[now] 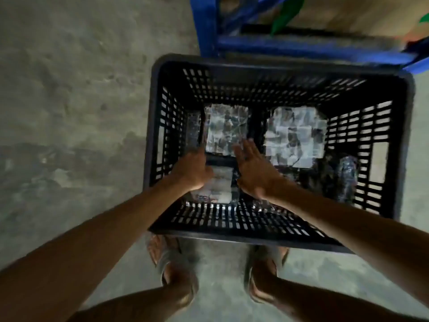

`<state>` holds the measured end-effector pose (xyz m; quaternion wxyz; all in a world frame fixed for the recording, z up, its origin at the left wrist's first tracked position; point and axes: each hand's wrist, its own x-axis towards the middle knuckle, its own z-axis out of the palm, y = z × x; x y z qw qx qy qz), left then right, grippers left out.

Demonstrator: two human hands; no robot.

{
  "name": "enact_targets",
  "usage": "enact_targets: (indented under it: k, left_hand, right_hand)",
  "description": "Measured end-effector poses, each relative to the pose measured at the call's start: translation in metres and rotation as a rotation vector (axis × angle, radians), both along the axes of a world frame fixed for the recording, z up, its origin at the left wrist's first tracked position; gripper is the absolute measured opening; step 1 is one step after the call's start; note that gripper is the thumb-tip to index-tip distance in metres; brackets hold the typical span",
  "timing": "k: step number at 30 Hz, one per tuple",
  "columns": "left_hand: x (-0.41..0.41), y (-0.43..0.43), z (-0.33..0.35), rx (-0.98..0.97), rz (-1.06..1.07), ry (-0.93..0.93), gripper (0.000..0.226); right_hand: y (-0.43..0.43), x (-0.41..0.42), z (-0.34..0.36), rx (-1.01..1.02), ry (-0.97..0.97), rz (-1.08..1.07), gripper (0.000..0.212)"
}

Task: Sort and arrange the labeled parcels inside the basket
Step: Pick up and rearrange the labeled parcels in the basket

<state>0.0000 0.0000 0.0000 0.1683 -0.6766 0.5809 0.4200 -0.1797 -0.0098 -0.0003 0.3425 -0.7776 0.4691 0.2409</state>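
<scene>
From the head view, both hands reach down into the black basket (274, 66) on the concrete floor (69, 89). The left hand (193, 170) curls over the near parcel (220, 184); whether its grip pinches the wrap I cannot tell. The right hand (253, 169) is spread flat, holding nothing, beside that parcel. Two more labeled parcels (226, 130) lie flat further in. In this dim blur, slick wrap could slip, or labels be misread.

Black slatted basket (274, 226), three pale, seemingly plastic-wrapped labeled parcels (226, 132) lying flat inside
</scene>
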Motion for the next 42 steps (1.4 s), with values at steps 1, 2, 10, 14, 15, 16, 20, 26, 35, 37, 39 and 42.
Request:
enact_targets:
  k: [1, 2, 10, 14, 15, 16, 20, 26, 35, 37, 39, 42]
  left_hand:
    - [-0.001, -0.006, -0.019, -0.028, -0.003, -0.032, 0.074]
    - [-0.001, -0.011, -0.038, -0.068, -0.004, -0.062, 0.083]
    - [-0.011, -0.025, -0.124, -0.166, -0.11, -0.321, 0.11]
    - [-0.018, -0.017, -0.149, -0.361, -0.124, -0.316, 0.084]
    - [-0.02, -0.016, -0.15, -0.362, -0.159, -0.328, 0.078]
    - [-0.019, -0.017, -0.155, -0.374, -0.179, -0.339, 0.075]
    - [-0.021, -0.013, -0.153, -0.377, -0.134, -0.338, 0.083]
    - [-0.026, -0.01, -0.128, -0.359, -0.028, -0.204, 0.087]
    - [-0.005, -0.009, -0.064, -0.682, 0.174, 0.167, 0.034]
    - [0.0, -0.013, -0.047, -0.763, 0.259, 0.193, 0.032]
    - [0.002, -0.019, -0.034, -0.805, 0.413, 0.23, 0.038]
    - [0.002, -0.03, -0.019, -0.799, 0.788, 0.333, 0.056]
  right_hand:
    - [-0.001, 0.003, -0.018, -0.096, 0.008, 0.045, 0.093]
    - [-0.004, 0.003, -0.036, -0.185, 0.024, 0.082, 0.092]
    - [-0.018, 0.014, -0.116, -0.38, 0.248, 0.176, 0.107]
    - [-0.014, 0.023, -0.135, -0.507, 0.262, 0.161, 0.085]
    - [-0.014, 0.025, -0.138, -0.531, 0.264, 0.154, 0.078]
    - [-0.016, 0.025, -0.142, -0.567, 0.273, 0.172, 0.073]
    - [-0.018, 0.021, -0.138, -0.589, 0.268, 0.261, 0.064]
    - [-0.022, 0.014, -0.111, -0.467, 0.264, 0.276, 0.072]
    - [-0.068, -0.009, -0.038, 0.024, -0.411, -0.275, 0.05]
    - [-0.083, -0.015, -0.023, 0.112, -0.572, -0.483, 0.051]
    - [-0.092, -0.019, -0.015, 0.155, -0.698, -0.653, 0.044]
    - [-0.095, -0.018, -0.018, 0.34, -0.812, -0.861, 0.028]
